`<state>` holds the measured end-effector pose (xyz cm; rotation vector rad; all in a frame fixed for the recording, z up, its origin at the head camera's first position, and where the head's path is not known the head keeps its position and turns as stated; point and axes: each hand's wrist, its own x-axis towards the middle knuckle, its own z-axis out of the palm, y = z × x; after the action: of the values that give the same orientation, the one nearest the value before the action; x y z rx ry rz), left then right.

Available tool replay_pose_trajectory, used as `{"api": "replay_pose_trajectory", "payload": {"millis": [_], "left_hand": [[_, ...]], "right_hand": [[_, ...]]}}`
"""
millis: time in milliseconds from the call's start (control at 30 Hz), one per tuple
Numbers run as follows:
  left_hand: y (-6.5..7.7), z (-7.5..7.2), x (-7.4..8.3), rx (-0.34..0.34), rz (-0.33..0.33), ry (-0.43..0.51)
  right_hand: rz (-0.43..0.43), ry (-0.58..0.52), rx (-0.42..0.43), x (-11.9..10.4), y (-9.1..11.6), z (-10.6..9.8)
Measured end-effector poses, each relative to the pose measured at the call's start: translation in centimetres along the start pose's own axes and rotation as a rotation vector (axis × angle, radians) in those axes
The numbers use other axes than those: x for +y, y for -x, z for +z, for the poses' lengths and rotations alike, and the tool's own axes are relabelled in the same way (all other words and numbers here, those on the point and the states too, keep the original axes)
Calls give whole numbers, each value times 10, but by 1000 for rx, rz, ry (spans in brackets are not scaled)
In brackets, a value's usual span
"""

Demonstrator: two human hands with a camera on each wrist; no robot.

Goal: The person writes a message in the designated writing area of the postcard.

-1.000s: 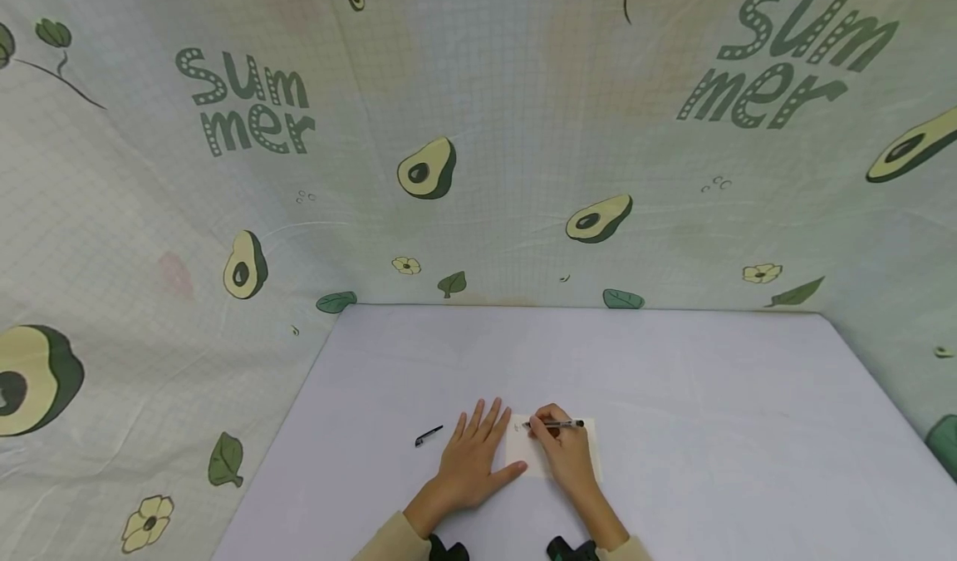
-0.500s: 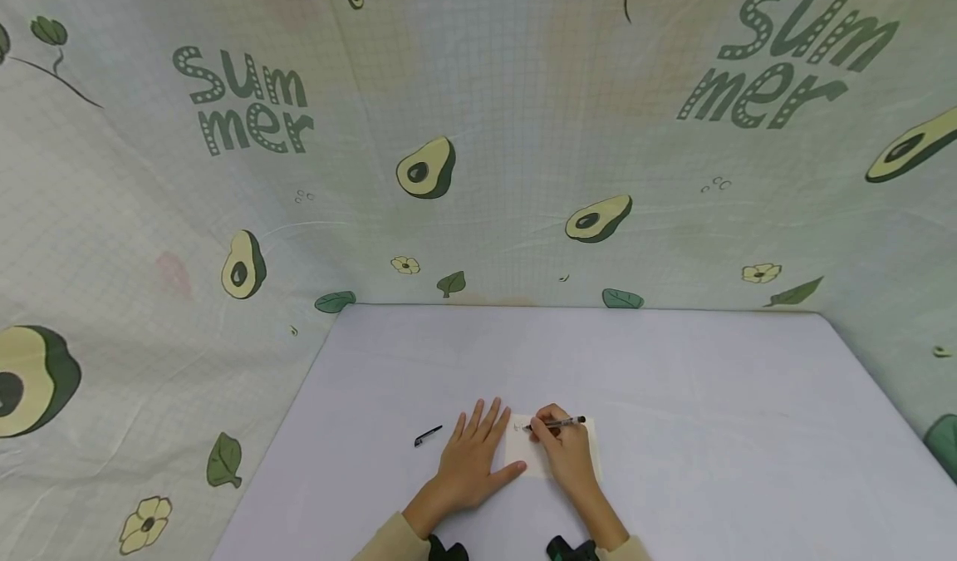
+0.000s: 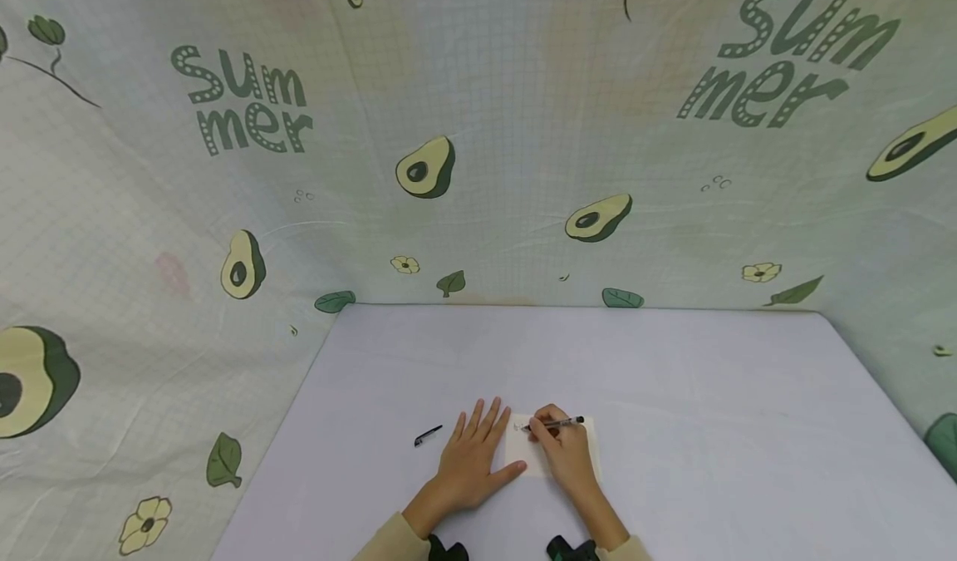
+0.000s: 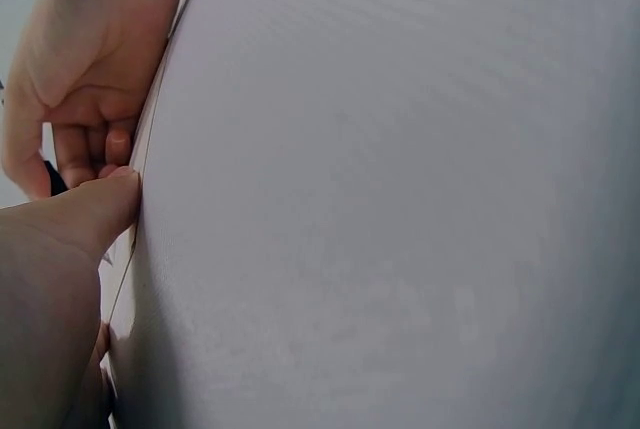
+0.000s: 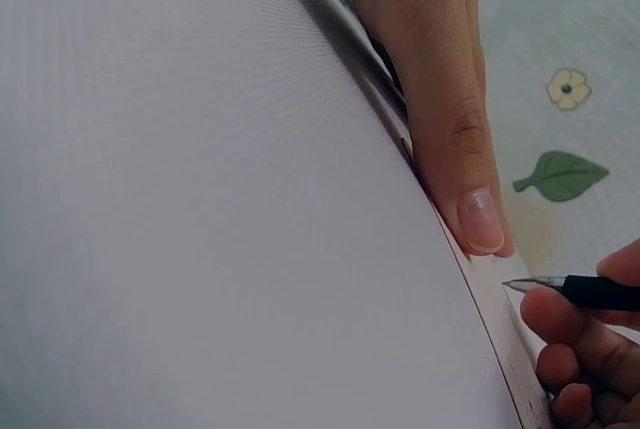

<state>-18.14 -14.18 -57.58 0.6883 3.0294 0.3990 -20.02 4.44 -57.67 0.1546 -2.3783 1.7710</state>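
A small white sheet of paper [image 3: 586, 461] lies on the table, with small dark marks near its upper left corner. My right hand [image 3: 566, 453] pinches a black pen [image 3: 562, 422], its tip at the paper beside those marks. In the right wrist view, the pen [image 5: 590, 291] shows its pointed metal tip close to the sheet. My left hand [image 3: 473, 461] lies flat with fingers spread, the thumb resting on the paper's left edge. In the left wrist view, the left thumb [image 4: 95, 211] is near, with the right hand [image 4: 95, 59] beyond it.
A black pen cap [image 3: 429, 436] lies on the white table [image 3: 673, 395] left of the left hand. Behind and beside the table hangs a pale cloth [image 3: 508, 112] printed with avocados, leaves and lettering. Dark straps sit at both wrists.
The pen has shifted slightly in the right hand's grip near the top of the paper, and the dark marks there have grown a little. The left hand and pen cap stay in place.
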Motion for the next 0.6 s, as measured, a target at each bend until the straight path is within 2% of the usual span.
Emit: {"api": "replay_pose_trajectory", "payload": {"millis": [300,600], "left_hand": [[0,0,0,10,1,0],[0,0,0,-1,-10,7]], "right_hand": [[-4,36,29,0,-1,-2],[-10,21,29,1,-1,-2]]}}
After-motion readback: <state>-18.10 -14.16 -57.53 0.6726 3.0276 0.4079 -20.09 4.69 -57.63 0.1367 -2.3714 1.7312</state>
